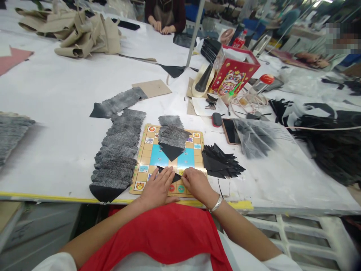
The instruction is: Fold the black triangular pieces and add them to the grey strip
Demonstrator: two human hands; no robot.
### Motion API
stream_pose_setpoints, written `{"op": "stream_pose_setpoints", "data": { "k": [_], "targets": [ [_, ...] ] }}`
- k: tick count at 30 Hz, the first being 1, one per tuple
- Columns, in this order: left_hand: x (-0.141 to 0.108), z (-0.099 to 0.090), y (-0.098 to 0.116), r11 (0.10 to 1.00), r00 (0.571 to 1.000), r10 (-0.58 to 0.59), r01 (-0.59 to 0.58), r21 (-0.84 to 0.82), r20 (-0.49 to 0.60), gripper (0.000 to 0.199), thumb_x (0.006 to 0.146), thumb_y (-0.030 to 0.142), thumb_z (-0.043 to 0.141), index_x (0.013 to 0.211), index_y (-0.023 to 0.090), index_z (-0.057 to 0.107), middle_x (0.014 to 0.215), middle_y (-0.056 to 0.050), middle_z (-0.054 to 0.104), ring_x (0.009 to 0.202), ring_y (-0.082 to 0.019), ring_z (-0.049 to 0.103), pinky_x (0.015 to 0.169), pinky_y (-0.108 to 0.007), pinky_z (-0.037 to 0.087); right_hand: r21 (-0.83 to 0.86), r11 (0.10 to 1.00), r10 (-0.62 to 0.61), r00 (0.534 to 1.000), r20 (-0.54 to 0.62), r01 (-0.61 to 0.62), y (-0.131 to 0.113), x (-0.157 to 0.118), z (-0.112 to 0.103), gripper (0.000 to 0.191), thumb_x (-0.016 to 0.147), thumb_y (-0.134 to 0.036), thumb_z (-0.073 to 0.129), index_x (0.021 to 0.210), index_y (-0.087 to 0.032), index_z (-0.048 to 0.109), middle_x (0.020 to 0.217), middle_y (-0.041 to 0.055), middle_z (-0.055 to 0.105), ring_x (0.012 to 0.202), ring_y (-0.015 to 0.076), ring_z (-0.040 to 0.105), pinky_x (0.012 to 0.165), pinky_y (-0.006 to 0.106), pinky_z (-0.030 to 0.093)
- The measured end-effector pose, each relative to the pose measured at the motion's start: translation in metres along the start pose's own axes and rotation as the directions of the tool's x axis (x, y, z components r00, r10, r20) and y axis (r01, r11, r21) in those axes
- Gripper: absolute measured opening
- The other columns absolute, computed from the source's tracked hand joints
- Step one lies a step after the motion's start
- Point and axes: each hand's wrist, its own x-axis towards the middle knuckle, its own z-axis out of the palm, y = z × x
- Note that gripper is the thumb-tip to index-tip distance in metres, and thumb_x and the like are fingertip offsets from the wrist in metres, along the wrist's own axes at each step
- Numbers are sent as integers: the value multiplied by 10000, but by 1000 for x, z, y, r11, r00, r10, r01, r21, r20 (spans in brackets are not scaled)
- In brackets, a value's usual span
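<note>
A patterned game board (145, 153) lies near the table's front edge. My left hand (159, 184) rests flat on a black piece (177, 177) on the board, its fingers stretched out. At the right end of that piece, the fingers of my right hand (196, 182) are closed in a pinch on it. Grey, fuzzy-backed pieces (173, 138) with a black pointed front lie overlapped on the board's upper part. A long overlapping row of similar pieces (115, 150) runs along the board's left side. Black pointed pieces (221, 162) are fanned out at its right.
Behind to the right are a red bag (232, 71), a phone (231, 131) and a dark small case (217, 119). Beige material (84, 34) lies at the back left. A black heap (332, 139) is at the right. Another person's hands (162, 28) show across the table.
</note>
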Motion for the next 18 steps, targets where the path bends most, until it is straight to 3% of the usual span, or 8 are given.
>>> {"op": "stream_pose_setpoints", "data": {
  "k": [3,6,9,12,15,18],
  "targets": [
    [-7,-7,-8,991,991,-126,127,29,-32,861,799,732,334,1346,73,427,1441,-169,361,1322,-291,345,1092,-465,241,-27,999,-38,999,-5,38,0,3,-1,103,856,-222,504,781,-181,560,774,19,603,720,138,541,635,256,302],
    [-9,-14,-13,981,980,-188,190,37,-61,792,822,692,357,1294,69,487,1430,-172,379,1305,-293,371,1091,-452,250,-42,999,-28,999,-45,26,19,-3,-15,111,845,-209,508,754,-183,565,751,15,601,704,136,550,631,251,317],
    [-4,-17,-16,984,980,-171,174,22,-101,700,850,633,382,1260,82,518,1413,-163,413,1294,-289,386,1090,-448,254,-177,979,79,987,-143,-104,57,-18,-44,131,845,-199,495,770,-177,600,758,42,600,703,159,554,623,269,326],
    [12,-16,-20,985,976,-174,175,0,-133,581,897,522,385,1260,86,515,1373,-148,470,1280,-278,402,1095,-452,244,-377,896,149,959,-240,-233,84,-29,-72,182,821,-116,466,849,-162,640,794,89,607,680,191,535,579,297,301],
    [31,-13,-25,974,964,-224,224,-15,-142,481,919,422,382,1245,101,529,1333,-133,515,1269,-278,410,1089,-469,240,-387,892,87,929,-360,-234,76,-19,-77,234,849,-117,441,965,-147,642,903,116,619,736,204,532,614,311,329],
    [43,-9,-30,968,958,-251,251,-17,-138,432,917,363,397,1237,106,533,1311,-125,534,1257,-281,416,1074,-479,257,-269,963,-78,927,-367,-26,39,13,-55,246,913,-192,411,1031,-159,624,957,97,621,831,196,534,714,304,364]
  ]
}}
